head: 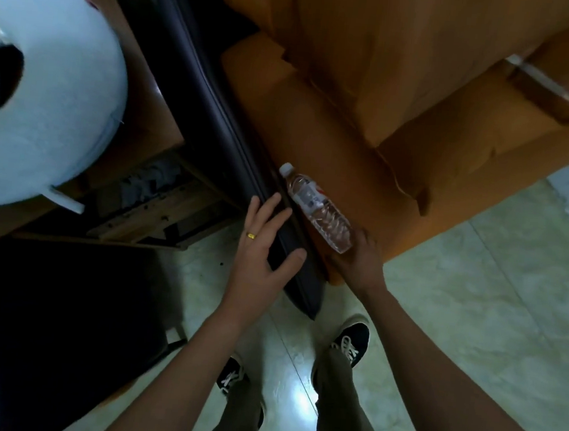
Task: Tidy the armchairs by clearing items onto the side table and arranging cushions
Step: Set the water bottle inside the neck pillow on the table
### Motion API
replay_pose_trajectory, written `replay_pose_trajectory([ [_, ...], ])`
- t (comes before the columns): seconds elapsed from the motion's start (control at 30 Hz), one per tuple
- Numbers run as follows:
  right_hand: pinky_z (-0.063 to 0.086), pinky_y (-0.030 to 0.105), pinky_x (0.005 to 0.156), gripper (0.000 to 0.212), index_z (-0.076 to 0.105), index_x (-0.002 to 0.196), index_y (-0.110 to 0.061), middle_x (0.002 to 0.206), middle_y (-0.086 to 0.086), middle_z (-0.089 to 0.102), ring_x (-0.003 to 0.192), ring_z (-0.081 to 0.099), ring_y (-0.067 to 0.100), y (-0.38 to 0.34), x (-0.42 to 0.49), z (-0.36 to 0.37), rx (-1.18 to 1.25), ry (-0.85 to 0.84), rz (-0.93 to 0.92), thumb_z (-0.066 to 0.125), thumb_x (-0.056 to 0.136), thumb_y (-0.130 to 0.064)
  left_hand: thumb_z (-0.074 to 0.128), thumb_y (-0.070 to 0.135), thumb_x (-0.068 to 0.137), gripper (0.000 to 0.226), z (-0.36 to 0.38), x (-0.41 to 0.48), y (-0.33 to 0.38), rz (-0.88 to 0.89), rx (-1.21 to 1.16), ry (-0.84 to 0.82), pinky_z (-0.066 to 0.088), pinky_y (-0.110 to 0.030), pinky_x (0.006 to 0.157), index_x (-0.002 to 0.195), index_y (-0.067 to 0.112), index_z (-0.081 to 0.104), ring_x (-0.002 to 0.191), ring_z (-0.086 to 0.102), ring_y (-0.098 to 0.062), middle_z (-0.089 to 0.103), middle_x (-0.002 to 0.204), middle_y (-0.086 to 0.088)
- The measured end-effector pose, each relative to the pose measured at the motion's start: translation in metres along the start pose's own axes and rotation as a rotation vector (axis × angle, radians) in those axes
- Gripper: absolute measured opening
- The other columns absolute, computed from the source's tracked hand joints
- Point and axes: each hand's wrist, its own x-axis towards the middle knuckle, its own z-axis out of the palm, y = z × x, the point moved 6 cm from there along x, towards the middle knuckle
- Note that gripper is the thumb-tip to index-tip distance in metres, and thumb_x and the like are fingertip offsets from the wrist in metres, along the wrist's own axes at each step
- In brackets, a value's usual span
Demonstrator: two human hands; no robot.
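A clear water bottle (314,207) with a white cap lies along the left armrest of the orange armchair (453,154). My right hand (363,256) is at the bottle's base, fingers curled around its bottom end. A long dark flat pad (213,113) stands on edge between the armchair and the wooden side table (154,114). My left hand (266,244) grips its near end, fingers on one face and thumb on the other. A large orange cushion (378,34) leans against the chair's back.
A big white roll (49,91) sits on the side table at the left. A brown taped package (548,90) lies on the chair's right armrest. A black block-like piece of furniture (61,316) fills the lower left. My feet stand on pale tile floor (473,317).
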Motion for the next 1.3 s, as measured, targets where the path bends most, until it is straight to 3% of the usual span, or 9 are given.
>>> replay_pose_trajectory([
  [0.1,0.038,0.044,0.098,0.071,0.051,0.134,-0.004,0.133,0.020,0.054,0.119,0.048,0.041,0.005,0.013,0.011,-0.138,0.044,0.031,0.079,0.078,-0.037,0.065,0.039,0.093,0.059,0.002,0.000,-0.005,0.028,0.001,0.011,0.015,-0.029,0.117,0.147,0.025,0.046,0.154,0.001,-0.004,0.023,0.163,0.021],
  [0.3,0.045,0.047,0.097,0.074,0.046,0.140,-0.006,0.132,0.018,0.053,0.117,0.051,0.038,0.001,0.017,0.012,-0.049,0.046,0.047,0.079,0.080,-0.035,0.064,0.046,0.093,0.062,0.001,-0.001,-0.008,0.042,0.020,-0.003,0.014,-0.028,0.117,0.149,0.029,0.043,0.155,0.001,-0.005,0.021,0.163,0.023],
  [0.53,0.055,0.043,0.079,0.047,0.058,0.125,-0.010,0.109,0.010,0.068,0.095,0.066,0.026,-0.009,-0.018,-0.012,0.200,0.004,0.077,0.074,0.087,-0.033,0.057,0.054,0.096,0.067,-0.012,-0.003,-0.001,0.011,0.125,-0.154,0.011,-0.021,0.115,0.153,0.023,0.038,0.154,-0.002,-0.001,0.018,0.164,0.024],
  [0.67,0.054,0.032,0.067,0.038,0.063,0.111,-0.022,0.096,-0.004,0.071,0.084,0.069,0.013,-0.014,-0.057,-0.037,0.277,0.050,0.103,0.074,0.084,-0.046,0.056,0.046,0.100,0.058,-0.026,-0.007,0.005,-0.008,0.185,-0.228,0.013,-0.022,0.115,0.153,0.029,0.038,0.152,0.003,0.005,0.017,0.159,0.036],
  [0.77,0.050,0.024,0.065,0.035,0.063,0.105,-0.036,0.093,-0.014,0.071,0.080,0.067,0.000,-0.023,-0.093,-0.060,0.318,0.078,0.122,0.072,0.081,-0.060,0.056,0.036,0.102,0.050,-0.038,-0.012,0.020,0.016,0.243,-0.215,0.017,-0.023,0.118,0.150,0.025,0.045,0.151,0.012,0.004,0.031,0.156,0.027],
  [0.93,0.058,0.040,0.068,0.031,0.062,0.111,-0.034,0.095,-0.011,0.071,0.080,0.068,0.004,-0.046,-0.152,-0.098,0.340,0.105,0.101,0.076,0.083,-0.031,0.056,0.032,0.099,0.046,-0.067,-0.026,0.055,0.054,0.241,-0.195,0.013,-0.005,0.113,0.144,0.022,0.053,0.146,0.021,0.007,0.044,0.147,0.018],
  [1.1,0.058,0.031,0.072,0.045,0.061,0.124,-0.029,0.104,-0.012,0.070,0.087,0.068,0.004,-0.107,-0.187,-0.129,0.361,0.191,0.026,0.079,0.082,-0.029,0.056,0.032,0.098,0.041,-0.112,-0.031,0.086,0.019,0.170,-0.138,0.029,-0.023,0.115,0.138,0.027,0.056,0.136,0.030,0.015,0.049,0.137,0.021],
  [1.2,0.053,0.020,0.077,0.054,0.061,0.129,-0.023,0.111,-0.010,0.069,0.095,0.065,0.002,-0.164,-0.197,-0.140,0.361,0.229,-0.056,0.079,0.080,-0.038,0.061,0.029,0.097,0.040,-0.146,-0.030,0.103,-0.021,0.083,-0.104,0.045,-0.039,0.110,0.137,0.023,0.058,0.129,0.046,0.003,0.054,0.134,0.014],
  [1.3,0.053,0.023,0.083,0.059,0.060,0.131,-0.022,0.117,-0.008,0.067,0.102,0.064,0.004,-0.224,-0.204,-0.141,0.387,0.247,-0.151,0.078,0.078,-0.042,0.063,0.040,0.090,0.053,-0.182,-0.024,0.121,-0.040,-0.028,-0.068,0.050,-0.038,0.104,0.140,0.030,0.050,0.126,0.047,0.011,0.052,0.137,0.014],
])
